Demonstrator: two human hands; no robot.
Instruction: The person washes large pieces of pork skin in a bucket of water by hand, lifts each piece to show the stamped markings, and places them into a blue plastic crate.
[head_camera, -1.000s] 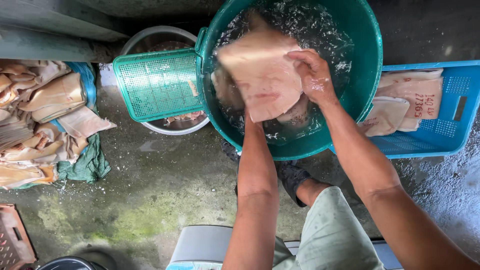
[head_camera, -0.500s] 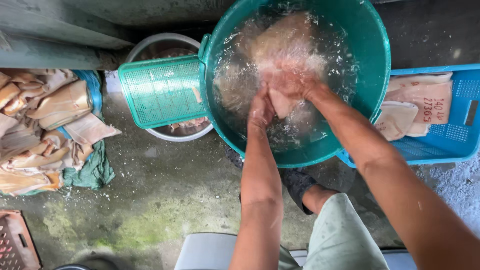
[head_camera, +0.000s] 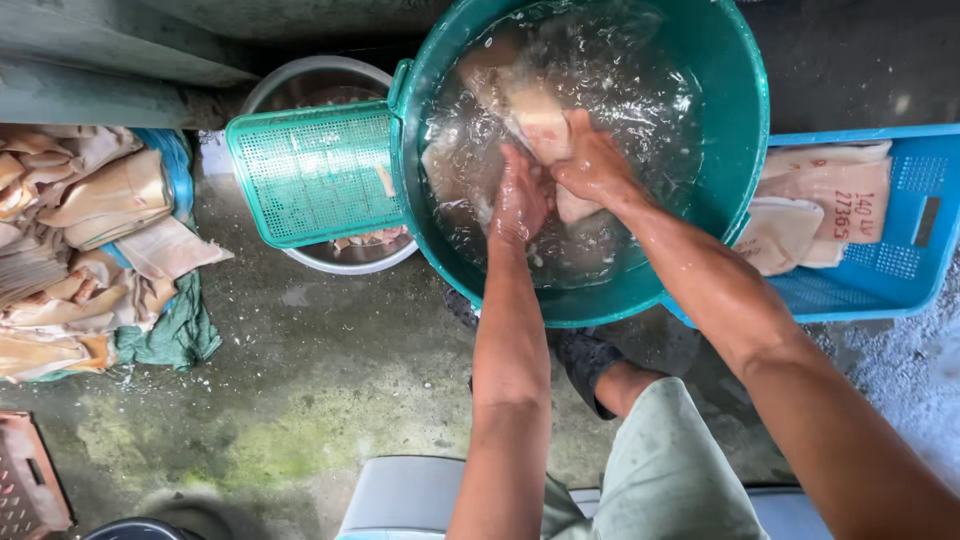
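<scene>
Rinsing step: left hand (head_camera: 520, 200) and right hand (head_camera: 590, 165), both closed on a pale, limp slab of skin (head_camera: 535, 115), hold it submerged in the water-filled round teal plastic tub (head_camera: 745, 110); lifting it out would call for a firm two-handed grip.

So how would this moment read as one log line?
left hand: in water, on pale piece | right hand: grips it too | green tub: full | blue crate: washed-looking pieces

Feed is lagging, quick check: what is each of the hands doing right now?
Left hand: closed on the pale piece in the water.
Right hand: gripping the same pale piece in the green basin.
</scene>
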